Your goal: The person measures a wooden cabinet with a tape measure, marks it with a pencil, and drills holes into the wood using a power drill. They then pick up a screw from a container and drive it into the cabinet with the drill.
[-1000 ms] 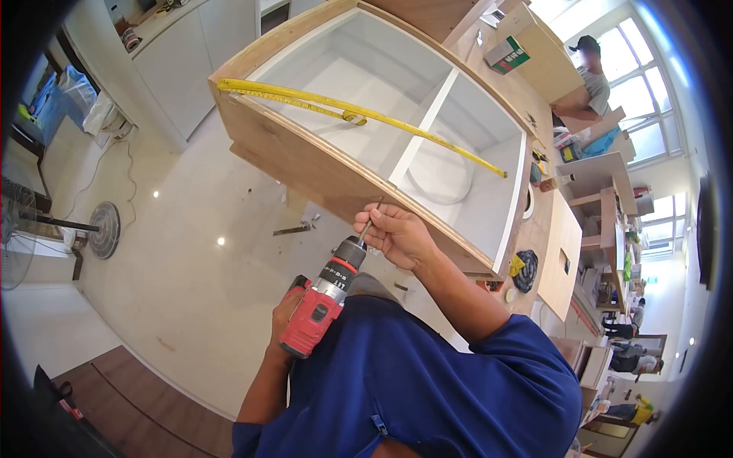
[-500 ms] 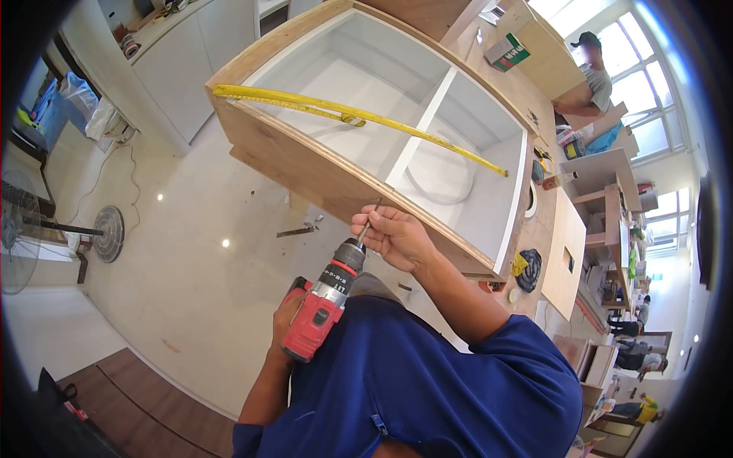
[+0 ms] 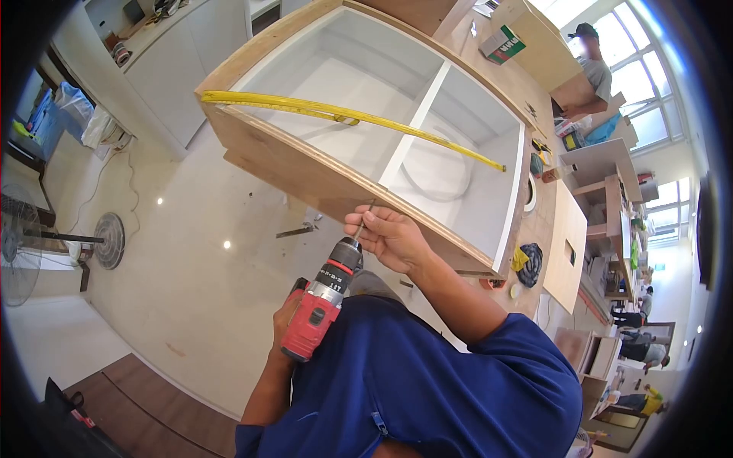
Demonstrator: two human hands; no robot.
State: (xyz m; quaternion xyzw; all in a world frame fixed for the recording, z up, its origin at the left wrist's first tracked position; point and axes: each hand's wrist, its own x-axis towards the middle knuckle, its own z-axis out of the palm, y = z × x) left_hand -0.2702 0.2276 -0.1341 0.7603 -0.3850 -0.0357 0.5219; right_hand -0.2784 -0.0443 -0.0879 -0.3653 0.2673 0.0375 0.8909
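A red and black cordless drill (image 3: 319, 305) is held in my left hand (image 3: 284, 314), closed around its grip and partly hidden behind the body. From its chuck a thin drill bit (image 3: 361, 227) points up toward the cabinet. My right hand (image 3: 391, 238) pinches that bit between thumb and fingers, just beyond the chuck. The bit's tip overlaps the near plywood edge of the cabinet (image 3: 305, 172) in this view. Across the cabinet's open face lies a yellow folding ruler (image 3: 305, 109), spanning both white compartments and the divider (image 3: 420, 118).
Behind the cabinet, a workbench (image 3: 546, 221) carries a tape roll (image 3: 531, 192), a dark bundle (image 3: 529, 269) and a green-and-white box (image 3: 502, 46). A person (image 3: 592, 76) stands beyond it, with others farther off. A fan (image 3: 111, 240) stands on the left; scraps (image 3: 298, 230) lie on the floor.
The view has shifted slightly, so the cabinet and ruler sit a little farther left. Both hands keep their hold on drill and bit; the far person's arm has moved.
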